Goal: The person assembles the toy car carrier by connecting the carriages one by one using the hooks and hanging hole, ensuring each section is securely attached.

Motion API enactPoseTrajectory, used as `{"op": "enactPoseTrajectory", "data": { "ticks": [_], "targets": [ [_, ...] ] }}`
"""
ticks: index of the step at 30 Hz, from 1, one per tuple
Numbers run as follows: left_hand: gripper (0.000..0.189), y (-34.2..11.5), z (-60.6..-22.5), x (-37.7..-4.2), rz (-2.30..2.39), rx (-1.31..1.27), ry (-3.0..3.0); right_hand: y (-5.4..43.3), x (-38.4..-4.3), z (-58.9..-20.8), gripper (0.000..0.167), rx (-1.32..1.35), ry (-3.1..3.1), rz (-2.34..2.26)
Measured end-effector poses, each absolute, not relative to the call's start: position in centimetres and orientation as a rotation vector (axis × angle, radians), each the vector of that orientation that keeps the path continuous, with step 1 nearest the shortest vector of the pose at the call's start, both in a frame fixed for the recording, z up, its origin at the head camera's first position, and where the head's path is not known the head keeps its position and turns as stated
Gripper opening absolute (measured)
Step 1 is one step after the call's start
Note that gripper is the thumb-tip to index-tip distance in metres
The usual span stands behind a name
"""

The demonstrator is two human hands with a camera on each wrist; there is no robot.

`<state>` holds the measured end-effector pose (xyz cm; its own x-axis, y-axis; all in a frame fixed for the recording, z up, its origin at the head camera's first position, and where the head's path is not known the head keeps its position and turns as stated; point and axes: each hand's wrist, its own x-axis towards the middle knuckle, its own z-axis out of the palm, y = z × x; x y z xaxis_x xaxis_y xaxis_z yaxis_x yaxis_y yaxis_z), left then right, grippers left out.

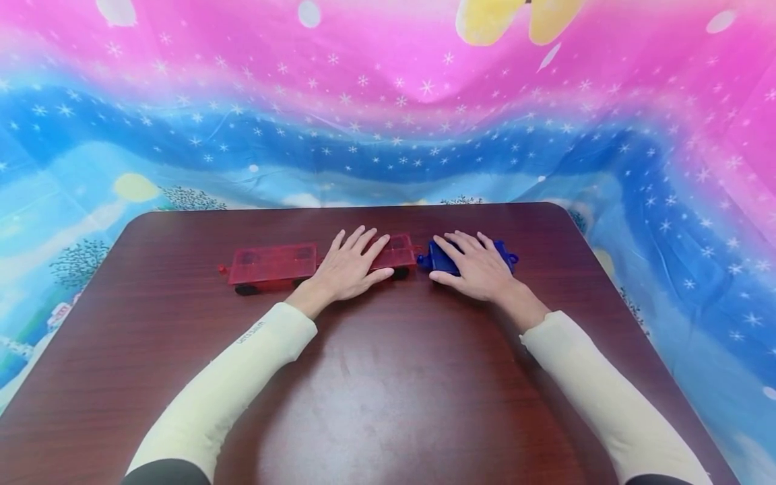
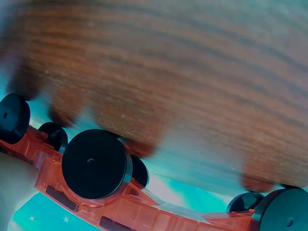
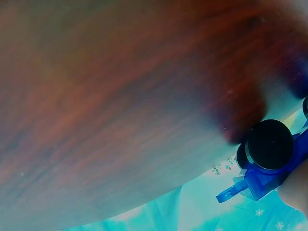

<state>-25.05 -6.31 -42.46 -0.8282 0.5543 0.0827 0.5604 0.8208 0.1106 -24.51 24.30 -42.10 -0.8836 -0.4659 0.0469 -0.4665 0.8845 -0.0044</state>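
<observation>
Several toy train cars stand in a row on the table in the head view. My left hand (image 1: 347, 268) rests with fingers outstretched on a see-through red car (image 1: 397, 252), covering its left part. Further left is another see-through red car (image 1: 274, 264) with black wheels, its right end beside my left wrist. My right hand (image 1: 479, 269) lies flat over a blue car (image 1: 435, 259) and hides most of it. A small gap shows between the red and blue cars; whether they are coupled I cannot tell. Black wheels (image 2: 94, 163) show in the left wrist view.
The dark wooden table (image 1: 388, 404) has rounded far corners. Behind and beside it hangs a pink and blue cloth (image 1: 388, 148) with snowflakes. The blue car's loop (image 1: 513, 259) points to the right, and a red hitch (image 1: 222, 269) sticks out at the row's left end.
</observation>
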Motion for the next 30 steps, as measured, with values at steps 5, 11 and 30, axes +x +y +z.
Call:
{"op": "enactPoseTrajectory", "data": {
  "ticks": [5,11,30],
  "targets": [
    [0.079,-6.53,-42.45,-24.98,-0.213,-0.91,-2.952,24.48,-24.76,-42.17,0.092,0.731,-3.012,0.031],
    [0.079,-6.71,-42.5,-25.06,-0.21,-0.93,-2.929,24.74,-24.96,-42.1,0.092,0.713,-3.024,0.05],
    [0.08,-6.29,-42.4,-25.08,-0.229,-0.945,-2.939,24.3,-25.22,-41.8,0.091,0.706,-3.034,0.049]
  ]
}}
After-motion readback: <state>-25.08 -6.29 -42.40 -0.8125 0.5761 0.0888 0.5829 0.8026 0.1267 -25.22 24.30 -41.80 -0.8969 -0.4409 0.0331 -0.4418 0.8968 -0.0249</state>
